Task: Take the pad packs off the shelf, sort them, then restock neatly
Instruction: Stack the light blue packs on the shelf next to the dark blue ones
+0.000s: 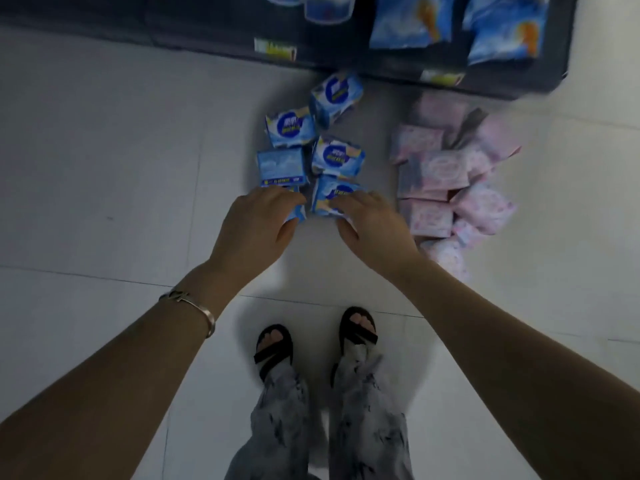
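Left hand (258, 221) and right hand (375, 221) reach down side by side to the near end of a cluster of blue packs (337, 155) on the floor. Pale, glossy floor tiles (104, 168) with thin grout lines run up to a dark low shelf (207, 29) at the top edge, where larger blue bags (408, 26) lean (its price tag (275, 48) is too blurred to read).

The blue packs are small, soft and crinkled, most printed with a dark blue circle. A heap of pink packs (446, 174) lies to their right, apart from them.

Left fingers curl over the near-left blue pack (296, 214), thumb at its near edge, gripping it. Right fingers bend over the near-right blue pack (327, 199), thumb spread below, pinching its edge. A bangle (194, 303) circles the left wrist, and sandalled feet (273, 344) stand below.
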`<action>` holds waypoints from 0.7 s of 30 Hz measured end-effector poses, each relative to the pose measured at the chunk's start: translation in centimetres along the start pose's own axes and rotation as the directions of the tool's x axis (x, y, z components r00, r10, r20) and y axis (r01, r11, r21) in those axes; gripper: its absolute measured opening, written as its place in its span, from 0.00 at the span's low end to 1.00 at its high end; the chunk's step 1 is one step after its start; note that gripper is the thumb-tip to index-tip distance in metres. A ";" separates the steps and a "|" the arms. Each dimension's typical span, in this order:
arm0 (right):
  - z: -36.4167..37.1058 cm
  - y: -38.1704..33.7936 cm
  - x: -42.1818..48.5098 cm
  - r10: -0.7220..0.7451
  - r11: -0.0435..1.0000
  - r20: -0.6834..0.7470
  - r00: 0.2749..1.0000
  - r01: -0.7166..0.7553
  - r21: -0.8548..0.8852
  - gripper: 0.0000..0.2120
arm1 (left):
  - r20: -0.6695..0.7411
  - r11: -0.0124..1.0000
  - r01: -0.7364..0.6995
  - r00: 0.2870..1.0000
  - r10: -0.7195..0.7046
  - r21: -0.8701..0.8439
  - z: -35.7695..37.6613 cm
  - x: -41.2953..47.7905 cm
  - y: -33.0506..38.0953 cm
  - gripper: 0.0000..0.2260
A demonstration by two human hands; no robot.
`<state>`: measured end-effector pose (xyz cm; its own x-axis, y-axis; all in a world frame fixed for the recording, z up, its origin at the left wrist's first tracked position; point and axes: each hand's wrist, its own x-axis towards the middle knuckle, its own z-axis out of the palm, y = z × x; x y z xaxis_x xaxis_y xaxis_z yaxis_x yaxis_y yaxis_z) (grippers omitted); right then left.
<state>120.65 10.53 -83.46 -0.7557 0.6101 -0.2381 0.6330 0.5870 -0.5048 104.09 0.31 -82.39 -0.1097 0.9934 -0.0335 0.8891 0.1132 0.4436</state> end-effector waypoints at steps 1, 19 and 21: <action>2.4 1.1 0.5 -0.020 1.000 -0.004 1.000 0.020 -0.007 0.14 | -0.007 1.000 -0.011 1.000 0.011 0.004 2.4 -0.3 -1.5 0.16; 20.6 12.1 11.0 0.318 0.820 0.070 0.945 -0.238 -0.520 0.48 | 0.009 0.916 0.286 0.954 -0.300 0.282 24.9 2.6 -14.5 0.42; 20.3 11.5 10.2 0.321 0.833 0.061 0.945 -0.251 -0.494 0.46 | 0.007 0.919 0.293 0.952 -0.305 0.266 24.3 2.6 -13.6 0.41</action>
<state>116.82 12.70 -108.51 -0.5212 0.7324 -0.4381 0.7996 0.5985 0.0493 102.52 1.82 -110.27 -0.3729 0.9115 -0.1734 0.9027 0.3996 0.1597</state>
